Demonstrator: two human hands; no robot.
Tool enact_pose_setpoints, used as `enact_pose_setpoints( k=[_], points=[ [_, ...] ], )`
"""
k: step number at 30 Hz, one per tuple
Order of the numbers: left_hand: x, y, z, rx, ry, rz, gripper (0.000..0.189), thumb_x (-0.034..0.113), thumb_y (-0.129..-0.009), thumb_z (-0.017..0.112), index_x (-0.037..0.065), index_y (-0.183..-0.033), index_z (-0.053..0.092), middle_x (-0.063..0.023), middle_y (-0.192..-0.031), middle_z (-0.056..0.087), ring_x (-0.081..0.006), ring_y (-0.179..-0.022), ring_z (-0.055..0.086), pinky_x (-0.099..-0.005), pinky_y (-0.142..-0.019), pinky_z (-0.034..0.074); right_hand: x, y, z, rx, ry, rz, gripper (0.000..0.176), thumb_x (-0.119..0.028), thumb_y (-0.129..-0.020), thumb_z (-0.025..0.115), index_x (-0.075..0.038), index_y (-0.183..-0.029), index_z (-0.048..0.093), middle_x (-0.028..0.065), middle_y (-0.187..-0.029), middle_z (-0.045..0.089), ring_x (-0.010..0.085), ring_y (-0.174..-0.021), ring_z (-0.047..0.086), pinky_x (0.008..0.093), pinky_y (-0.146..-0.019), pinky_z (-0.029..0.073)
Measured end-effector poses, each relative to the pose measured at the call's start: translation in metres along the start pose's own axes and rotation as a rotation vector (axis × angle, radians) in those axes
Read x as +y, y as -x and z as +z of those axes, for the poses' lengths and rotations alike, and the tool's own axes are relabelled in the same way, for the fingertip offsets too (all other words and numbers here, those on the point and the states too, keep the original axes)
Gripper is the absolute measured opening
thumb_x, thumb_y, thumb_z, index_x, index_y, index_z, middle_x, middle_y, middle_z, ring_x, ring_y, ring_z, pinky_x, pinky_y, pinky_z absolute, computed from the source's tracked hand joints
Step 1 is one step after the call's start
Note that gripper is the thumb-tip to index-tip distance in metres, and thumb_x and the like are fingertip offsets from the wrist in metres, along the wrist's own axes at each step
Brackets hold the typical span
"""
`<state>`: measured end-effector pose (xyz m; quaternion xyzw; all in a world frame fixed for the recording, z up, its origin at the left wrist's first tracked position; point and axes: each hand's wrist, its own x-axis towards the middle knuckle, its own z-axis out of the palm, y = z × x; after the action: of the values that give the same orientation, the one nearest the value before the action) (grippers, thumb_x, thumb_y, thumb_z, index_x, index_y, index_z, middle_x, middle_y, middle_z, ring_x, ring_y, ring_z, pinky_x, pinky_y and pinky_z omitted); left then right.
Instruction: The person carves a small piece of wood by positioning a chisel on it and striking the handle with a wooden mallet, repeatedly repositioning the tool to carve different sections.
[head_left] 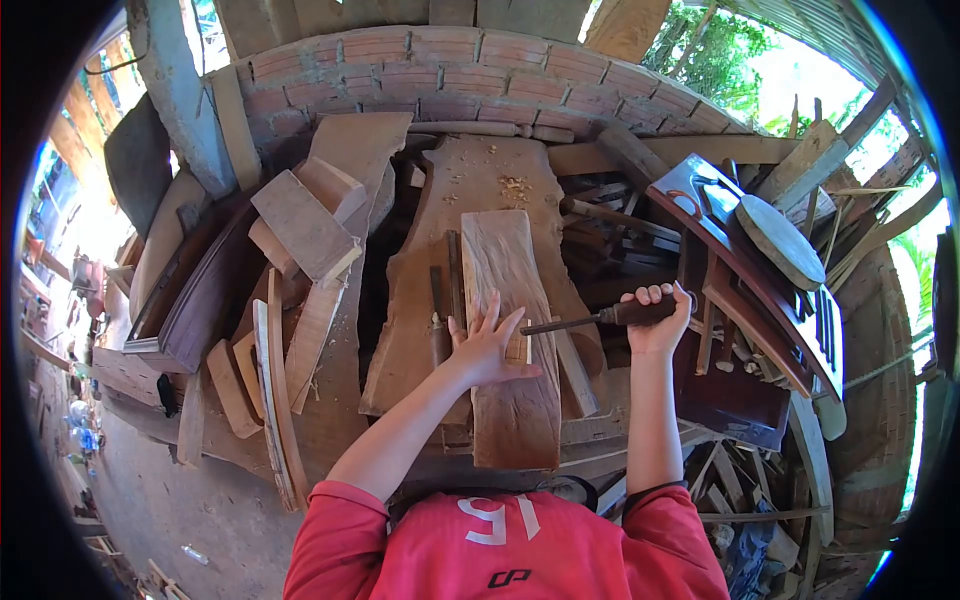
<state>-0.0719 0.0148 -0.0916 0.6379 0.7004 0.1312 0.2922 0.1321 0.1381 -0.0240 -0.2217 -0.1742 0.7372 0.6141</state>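
A long wooden board [515,425] lies on a rough slab workbench [415,270] in front of me. My left hand [487,350] rests on the board with its fingers spread, beside a small pale rectangular piece [518,347]. My right hand [657,318] is wrapped round the dark handle of a long, thin metal tool [570,323]. The tool points left, and its tip is close to the fingers of my left hand, over the board. Left of the board lie another handled tool [438,340] and a dark narrow bar [455,270].
Wood blocks [305,220] and curved strips [275,400] are piled at the left. Dark polished furniture parts [740,290] and a round wooden disc [780,242] lean at the right. Wood shavings [515,188] lie on the slab's far end, before a brick wall [440,75].
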Motion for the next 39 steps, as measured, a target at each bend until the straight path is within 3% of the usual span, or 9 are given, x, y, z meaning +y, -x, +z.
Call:
enact_pose_setpoints(
  k=[9,39],
  points=[
    [0.0,0.0,0.008,0.113,0.109,-0.033,0.092,0.065,-0.048,0.069,0.027,-0.127,0.04,-0.0156,-0.144,-0.007,-0.037,-0.131,-0.011,-0.0672,-0.095,0.002,0.006,-0.004,0.0,-0.027,0.088,0.011,0.015,-0.02,-0.075,0.051,-0.012,-0.068,0.042,0.0013,-0.058,0.041,0.0163,-0.057,0.043,0.0384,-0.064,0.041],
    [-0.004,-0.001,0.009,0.082,0.114,-0.004,0.093,0.066,-0.051,0.068,0.026,-0.129,0.036,-0.0195,-0.143,-0.011,-0.0393,-0.129,-0.016,-0.0626,-0.098,0.002,0.009,-0.014,0.012,-0.057,0.13,0.042,0.015,-0.019,-0.074,0.051,-0.012,-0.066,0.041,0.0014,-0.057,0.041,0.016,-0.055,0.041,0.036,-0.062,0.04]
  ],
)
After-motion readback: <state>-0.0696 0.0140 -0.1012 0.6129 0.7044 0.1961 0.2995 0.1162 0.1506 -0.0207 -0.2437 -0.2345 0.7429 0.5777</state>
